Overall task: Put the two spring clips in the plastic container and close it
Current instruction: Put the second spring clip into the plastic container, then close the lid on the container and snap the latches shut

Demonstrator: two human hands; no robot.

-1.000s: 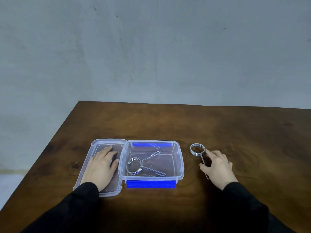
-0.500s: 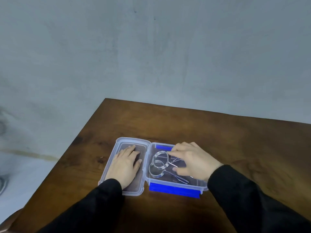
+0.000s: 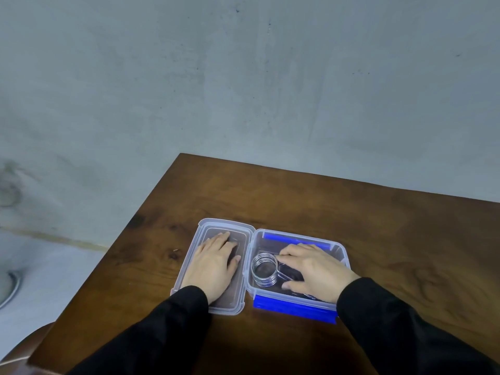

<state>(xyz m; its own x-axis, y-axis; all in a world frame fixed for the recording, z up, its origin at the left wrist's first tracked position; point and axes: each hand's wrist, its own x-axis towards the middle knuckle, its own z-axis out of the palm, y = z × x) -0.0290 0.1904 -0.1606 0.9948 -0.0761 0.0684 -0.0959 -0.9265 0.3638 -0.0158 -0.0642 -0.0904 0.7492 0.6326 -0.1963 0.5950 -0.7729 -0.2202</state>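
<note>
Head view: looking down at a dark brown wooden bench (image 3: 311,201), its far edge running close to the wall.
Room: grey-blue plastered wall (image 3: 243,77) with small marks; pale floor (image 3: 48,266) at left, with a curved metal object (image 3: 12,288) at the frame edge.
Plastic container (image 3: 341,251): clear, with blue latches, standing open on the bench.
Lid (image 3: 216,226): lying flat, just left of the container and touching it.
Spring clips (image 3: 263,269): coils stacked inside the container at its left end; their arms are mostly hidden under the right hand.
Left hand (image 3: 213,266): flat and spread on the lid, palm down, grasping nothing.
Right hand (image 3: 311,269): inside the container, fingers loosely curled at the clips' arms; whether it grips them cannot be told.
Sleeves (image 3: 405,328): black, covering both forearms.
</note>
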